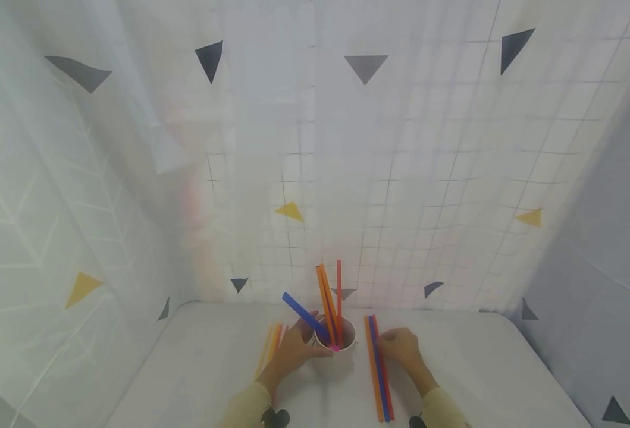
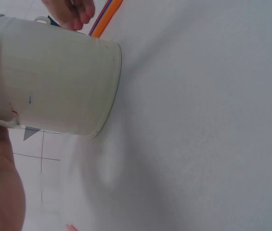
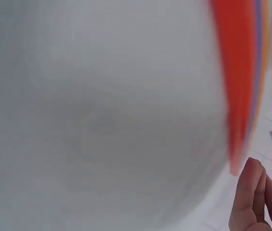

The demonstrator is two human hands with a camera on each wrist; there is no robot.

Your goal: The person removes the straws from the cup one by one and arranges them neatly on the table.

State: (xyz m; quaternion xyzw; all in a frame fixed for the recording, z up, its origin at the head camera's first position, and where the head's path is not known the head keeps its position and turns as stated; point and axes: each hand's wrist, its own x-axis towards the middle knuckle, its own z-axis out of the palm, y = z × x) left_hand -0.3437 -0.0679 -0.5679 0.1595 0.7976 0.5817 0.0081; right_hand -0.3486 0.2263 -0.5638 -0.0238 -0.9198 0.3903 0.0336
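Note:
A small white bucket (image 2: 54,77) with side lugs stands upright on the table. My left hand (image 1: 293,351) grips it, thumb on the near side and fingers on the far side. Out of its mouth lean a thick blue stick (image 1: 297,308), orange sticks (image 1: 325,294) and a red stick (image 1: 339,291); a bit of pink (image 1: 334,348) shows at the rim. To the right, orange (image 1: 373,368), blue (image 1: 380,375) and red (image 1: 386,383) sticks lie side by side. My right hand (image 1: 403,348) is beside the red one, fingertips near its far end, thumb and fingers apart in the right wrist view.
Left of the bucket, partly behind my left arm, lie yellow (image 1: 263,352) and orange sticks (image 1: 274,340). The white table (image 1: 202,345) ends at a patterned curtain (image 1: 261,148) behind, with more cloth on both sides.

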